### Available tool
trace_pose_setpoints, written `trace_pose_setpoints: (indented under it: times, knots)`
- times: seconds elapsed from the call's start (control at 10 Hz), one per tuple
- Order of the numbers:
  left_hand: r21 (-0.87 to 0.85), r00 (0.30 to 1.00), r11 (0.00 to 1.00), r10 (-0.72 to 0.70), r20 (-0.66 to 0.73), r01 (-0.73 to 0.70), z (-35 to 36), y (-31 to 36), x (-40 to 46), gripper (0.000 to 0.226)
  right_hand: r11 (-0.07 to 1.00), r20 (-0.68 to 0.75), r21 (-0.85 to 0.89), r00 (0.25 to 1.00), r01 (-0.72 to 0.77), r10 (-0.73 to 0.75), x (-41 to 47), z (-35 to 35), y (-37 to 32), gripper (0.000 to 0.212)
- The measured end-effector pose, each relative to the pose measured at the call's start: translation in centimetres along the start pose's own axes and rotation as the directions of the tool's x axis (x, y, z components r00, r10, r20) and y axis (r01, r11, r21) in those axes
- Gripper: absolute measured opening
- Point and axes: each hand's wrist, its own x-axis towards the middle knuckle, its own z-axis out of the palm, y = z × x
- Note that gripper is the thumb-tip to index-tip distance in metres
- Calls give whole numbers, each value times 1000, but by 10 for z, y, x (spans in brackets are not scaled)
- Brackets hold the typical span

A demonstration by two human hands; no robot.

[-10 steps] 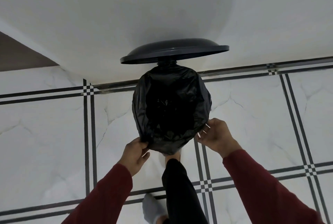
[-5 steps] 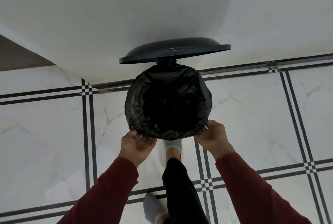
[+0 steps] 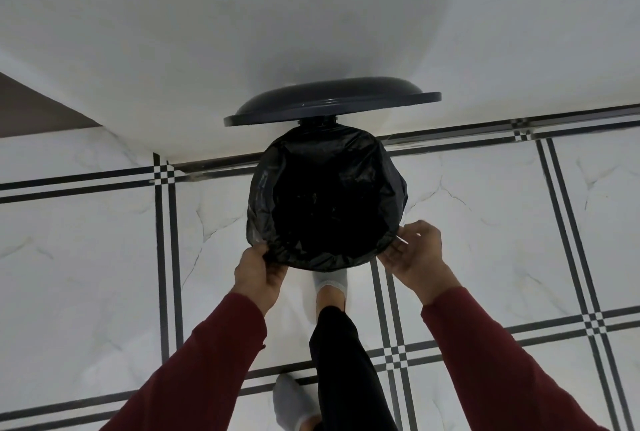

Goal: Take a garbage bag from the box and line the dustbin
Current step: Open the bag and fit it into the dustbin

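Observation:
A black garbage bag [image 3: 325,195] is spread over the mouth of the round dustbin, whose dark lid [image 3: 332,101] stands open against the white wall. The bin's body is hidden under the bag. My left hand [image 3: 258,273] grips the bag's folded edge at the near left of the rim. At the near right of the rim, my right hand [image 3: 417,252] pinches the bag's edge with its fingers curled. My foot in a grey sock [image 3: 329,286] sits just under the bin's near side, where a pedal would be hidden.
The bin stands on white marble-look floor tiles [image 3: 86,257] with black double lines, close to a white wall [image 3: 311,14]. My other socked foot [image 3: 292,403] is planted nearer to me. A brown surface [image 3: 31,111] shows at far left.
The bag's near edge has been pulled down and wider over the rim. Both hands shifted a little along the rim, and the front foot now shows below the bag.

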Motion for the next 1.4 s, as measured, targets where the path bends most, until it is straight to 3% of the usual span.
trace_pose_setpoints:
  times: [0.1, 0.2, 0.3, 0.5, 0.8, 1.0, 1.1, 1.2, 1.3, 1.4]
  knots:
    - [-23, 999, 999, 38, 32, -38, 6, 2, -1, 24, 998, 38, -39, 998, -56, 58, -2, 3, -10, 40]
    - [11, 990, 995, 96, 99, -98, 16, 5, -6, 10, 997, 32, -76, 999, -32, 35, -2, 11, -11, 29]
    - [87, 991, 988, 123, 47, -127, 16, 7, -1, 28, 995, -3, -99, 1000, 27, -28, -2, 16, -12, 8]
    - [280, 985, 950, 159, -61, -136, 15, 19, 5, 23, 956, -44, -252, 985, 152, -169, 0, 16, -24, 27]
    - [287, 959, 936, 249, -133, -203, 28, 23, 1, 14, 965, 19, -245, 996, 92, -90, -3, 26, -37, 26]
    - [264, 973, 950, 201, -116, -165, 28, 32, 8, 12, 975, -15, -203, 995, 90, -95, 0, 29, -36, 12]
    - [344, 950, 912, 283, -132, -224, 30, 34, 11, 23, 956, -34, -238, 983, 169, -182, 2, 31, -36, 15]
    - [316, 965, 930, 233, -118, -186, 30, 34, 6, 11, 951, -55, -243, 976, 191, -210, 3, 32, -37, 19]
    - [253, 956, 950, 231, -181, -181, 32, 33, 8, 9, 953, -82, -235, 973, 193, -217, 2, 34, -39, 11]
    - [235, 964, 955, 217, -152, -178, 40, 29, 6, 11, 953, -133, -199, 958, 226, -255, -2, 39, -39, 7]
